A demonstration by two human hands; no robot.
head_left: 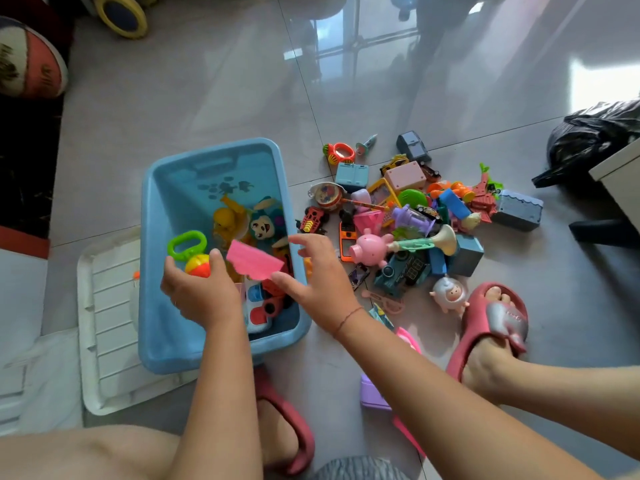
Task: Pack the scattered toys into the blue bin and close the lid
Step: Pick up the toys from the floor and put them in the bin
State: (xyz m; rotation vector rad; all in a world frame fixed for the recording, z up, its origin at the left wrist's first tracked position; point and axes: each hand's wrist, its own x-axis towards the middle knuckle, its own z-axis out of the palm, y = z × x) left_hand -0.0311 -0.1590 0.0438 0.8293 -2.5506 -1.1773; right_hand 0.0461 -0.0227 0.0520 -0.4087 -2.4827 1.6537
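The blue bin (pixel 152 258) stands open on the floor with several toys inside, among them a yellow figure (pixel 227 220) and a blue monkey (pixel 265 223). My left hand (pixel 197 292) grips a rattle (pixel 190 249) with a green ring handle over the bin's left side. My right hand (pixel 320 282) hovers over the bin's right rim with its fingers spread. A flat pink toy (pixel 254 263) hangs above the bin, just touching that thumb. The white lid (pixel 107 323) lies on the floor left of the bin. Scattered toys, such as a pink pig (pixel 370 249), lie to the right.
My feet in red slippers (pixel 491 323) flank the toy pile and the bin's near end. A purple box (pixel 372 396) sits under my right forearm. A black bag (pixel 595 140) and white furniture (pixel 620 178) are at the far right, a basketball (pixel 31 60) at the far left.
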